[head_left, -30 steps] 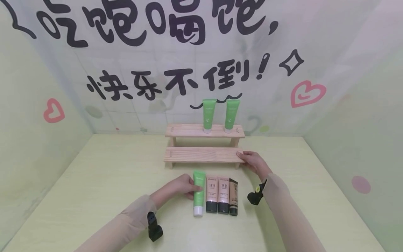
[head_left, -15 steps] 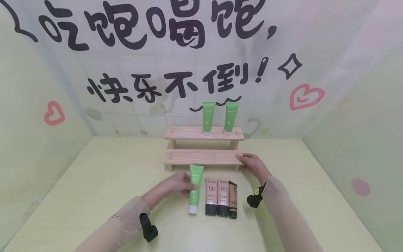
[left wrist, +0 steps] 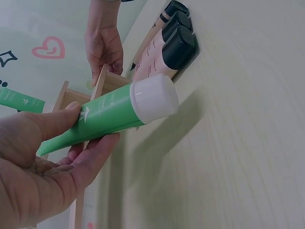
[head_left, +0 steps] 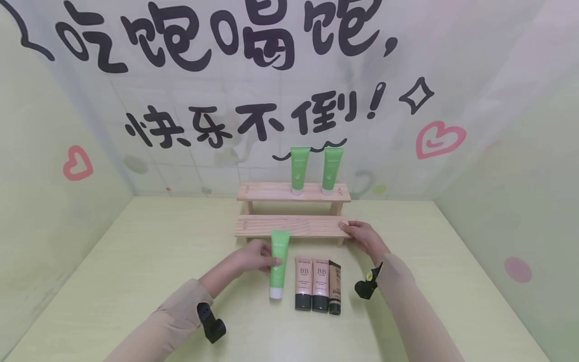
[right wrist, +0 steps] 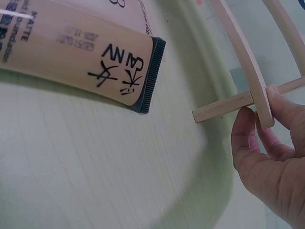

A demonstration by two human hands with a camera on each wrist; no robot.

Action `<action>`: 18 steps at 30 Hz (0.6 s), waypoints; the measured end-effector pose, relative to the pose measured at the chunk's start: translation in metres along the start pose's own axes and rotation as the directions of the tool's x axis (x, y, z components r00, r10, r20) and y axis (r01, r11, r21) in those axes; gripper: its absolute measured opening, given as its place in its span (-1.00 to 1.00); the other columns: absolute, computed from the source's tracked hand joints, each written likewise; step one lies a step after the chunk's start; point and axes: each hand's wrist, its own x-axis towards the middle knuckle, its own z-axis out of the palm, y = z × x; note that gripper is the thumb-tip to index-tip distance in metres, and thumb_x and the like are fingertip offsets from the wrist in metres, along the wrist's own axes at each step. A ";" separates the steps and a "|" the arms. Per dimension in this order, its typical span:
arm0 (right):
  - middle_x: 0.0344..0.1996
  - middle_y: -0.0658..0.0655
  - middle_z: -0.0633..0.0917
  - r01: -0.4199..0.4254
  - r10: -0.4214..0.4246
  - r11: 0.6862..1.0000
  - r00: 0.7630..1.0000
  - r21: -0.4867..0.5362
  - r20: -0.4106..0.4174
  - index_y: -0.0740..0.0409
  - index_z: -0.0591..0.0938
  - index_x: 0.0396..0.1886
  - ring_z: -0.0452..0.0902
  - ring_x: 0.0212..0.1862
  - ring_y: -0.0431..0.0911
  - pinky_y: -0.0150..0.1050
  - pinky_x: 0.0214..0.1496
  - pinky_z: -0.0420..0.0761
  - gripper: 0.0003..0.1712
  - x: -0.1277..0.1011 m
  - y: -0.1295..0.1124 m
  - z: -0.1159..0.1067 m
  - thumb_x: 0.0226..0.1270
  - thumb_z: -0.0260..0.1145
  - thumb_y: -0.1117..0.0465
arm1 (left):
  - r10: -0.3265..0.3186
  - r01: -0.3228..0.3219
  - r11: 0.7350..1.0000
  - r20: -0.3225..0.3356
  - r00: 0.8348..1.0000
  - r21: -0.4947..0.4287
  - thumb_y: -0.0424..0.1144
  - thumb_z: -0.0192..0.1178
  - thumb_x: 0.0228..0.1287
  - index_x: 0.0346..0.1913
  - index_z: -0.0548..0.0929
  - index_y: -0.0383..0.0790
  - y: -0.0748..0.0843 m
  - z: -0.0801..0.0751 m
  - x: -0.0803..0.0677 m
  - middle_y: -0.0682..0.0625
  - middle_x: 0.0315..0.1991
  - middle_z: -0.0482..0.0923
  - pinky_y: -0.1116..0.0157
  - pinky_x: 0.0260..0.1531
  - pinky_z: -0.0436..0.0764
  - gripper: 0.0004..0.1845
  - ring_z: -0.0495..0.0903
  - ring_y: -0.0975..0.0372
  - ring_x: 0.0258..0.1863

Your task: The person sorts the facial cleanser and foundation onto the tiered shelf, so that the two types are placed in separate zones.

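Green plastic tube with a white cap (head_left: pixel 278 264) sits in the left hand (head_left: pixel 253 257), pinched at mid-body between the thumb on top and the curled fingers (left wrist: pixel 95 152) underneath. The left wrist view shows it lifted off the pale yellow-green bench (head_left: pixel 158 281), cap end pointing toward the person and casting a shadow on the surface below. Its crimped end overlaps the front edge of the lower step of the two-tier pale wooden rack (head_left: pixel 289 225) in the head view.

The right hand (head_left: pixel 363 236) grips the right end of that lower step; in the right wrist view the thumb lies on one side of the wooden slat and the curled fingers (right wrist: pixel 248 138) on the other, so the hand clasps the wood.

Just right of the held tube, three more tubes lie flat on the bench side by side, touching one another: two beige tubes printed "BB" with black caps (head_left: pixel 312 282) and a narrower tan tube with a black crimped end and black lettering (head_left: pixel 334 286). Their caps point toward the person.

On the upper step of the rack stand two green tubes on white caps (head_left: pixel 315 170), upright, near each other but not touching, toward the right half of the shelf.

Behind the rack hangs a pale backdrop with large black characters and pink hearts (head_left: pixel 440 138). Each forearm wears a beige sleeve with a small black device strapped at the wrist (head_left: pixel 210 324).
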 end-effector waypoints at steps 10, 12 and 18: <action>0.25 0.38 0.30 -0.013 0.013 1.000 1.000 -0.003 -0.003 0.42 0.08 0.34 0.31 0.21 0.04 -0.10 0.38 0.28 -0.25 0.000 0.000 0.000 0.35 0.10 0.07 | 0.025 -0.025 1.000 -0.010 1.000 0.015 -0.23 0.27 0.07 0.01 0.40 -0.47 0.012 -0.013 0.001 -0.20 -0.19 0.55 0.31 -0.26 0.68 -0.50 0.61 0.20 -0.35; 0.26 0.38 0.29 -0.014 0.014 1.000 1.000 -0.008 -0.002 0.42 0.07 0.34 0.29 0.23 0.06 -0.09 0.38 0.27 -0.25 -0.001 -0.001 0.000 0.35 0.10 0.06 | 0.022 -0.021 1.000 -0.018 1.000 0.007 -0.24 0.28 0.07 0.00 0.41 -0.46 0.015 -0.014 0.002 -0.20 -0.19 0.56 0.31 -0.25 0.68 -0.52 0.62 0.19 -0.34; 0.26 0.37 0.29 -0.014 0.014 1.000 1.000 0.001 -0.007 0.42 0.07 0.34 0.29 0.23 0.04 -0.12 0.38 0.28 -0.26 0.001 -0.001 0.000 0.36 0.08 0.07 | 0.024 -0.024 1.000 -0.032 0.999 -0.014 -0.27 0.28 0.07 0.01 0.41 -0.43 0.019 -0.014 0.005 -0.21 -0.17 0.56 0.26 -0.24 0.68 -0.53 0.63 0.17 -0.31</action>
